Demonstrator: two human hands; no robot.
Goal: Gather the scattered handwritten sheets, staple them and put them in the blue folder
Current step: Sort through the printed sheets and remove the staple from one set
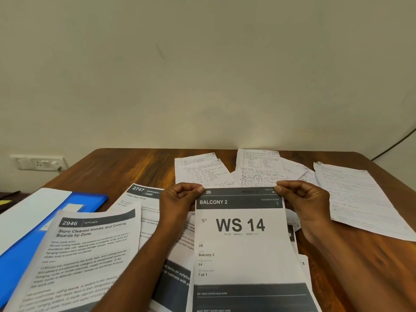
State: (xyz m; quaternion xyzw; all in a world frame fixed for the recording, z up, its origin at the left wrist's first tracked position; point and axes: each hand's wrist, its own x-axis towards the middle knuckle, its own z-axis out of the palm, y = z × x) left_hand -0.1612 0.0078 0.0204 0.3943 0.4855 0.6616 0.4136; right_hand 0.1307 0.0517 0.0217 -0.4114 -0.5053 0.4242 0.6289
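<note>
Both hands raised, left (180, 199) and right (302, 200), fingers pinching

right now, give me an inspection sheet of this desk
surface: wooden table, mostly papered
job's things: handwritten sheets scattered at far edge and right; blue folder at left; no stapler seen
clutter: printed sheets, one headed 2946
grippers: left hand and right hand pinch the top corners of the WS 14 sheet
cables: dark cable on wall, right
surroundings: wall socket, bare wall

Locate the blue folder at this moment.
In the head view, the blue folder lies at the table's left edge, partly under the printed "2946 Kitchen" sheet.
</note>
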